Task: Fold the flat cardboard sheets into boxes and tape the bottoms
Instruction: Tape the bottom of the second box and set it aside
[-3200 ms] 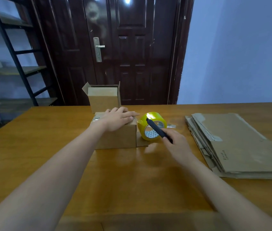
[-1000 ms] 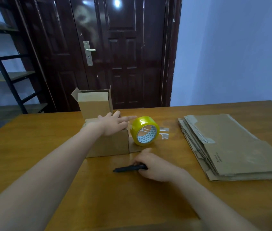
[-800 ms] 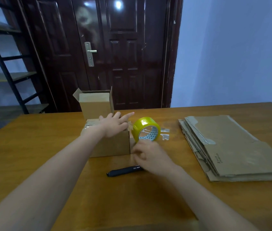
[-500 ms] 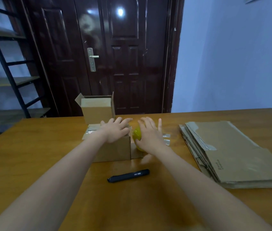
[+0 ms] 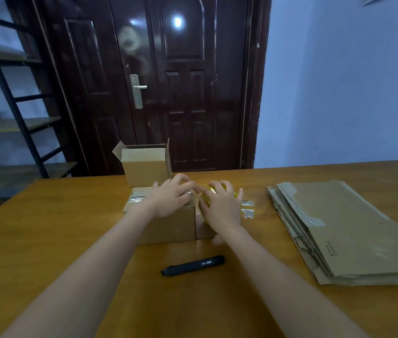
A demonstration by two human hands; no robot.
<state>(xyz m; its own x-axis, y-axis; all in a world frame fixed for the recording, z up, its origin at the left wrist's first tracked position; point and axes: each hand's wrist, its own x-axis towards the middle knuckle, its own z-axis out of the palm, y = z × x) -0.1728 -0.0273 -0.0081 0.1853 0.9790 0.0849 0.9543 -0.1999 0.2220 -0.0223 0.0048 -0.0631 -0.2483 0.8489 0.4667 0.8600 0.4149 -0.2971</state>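
L hand (image 5: 171, 198) lies flat on top of the taped box (image 5: 166, 225), mid-counter (image 5: 46, 240), fingers straight, pressing the tape end. R hand (image 5: 221, 206) is curled over the yellow tape roll (image 5: 205, 200), just right of the box. Second box (image 5: 145, 164) stands open-topped near the far edge. Flat cardboard stack (image 5: 346, 228) lies by the right edge. Black pen (image 5: 193, 265) lies w/ nothing touching it, nearer the front.
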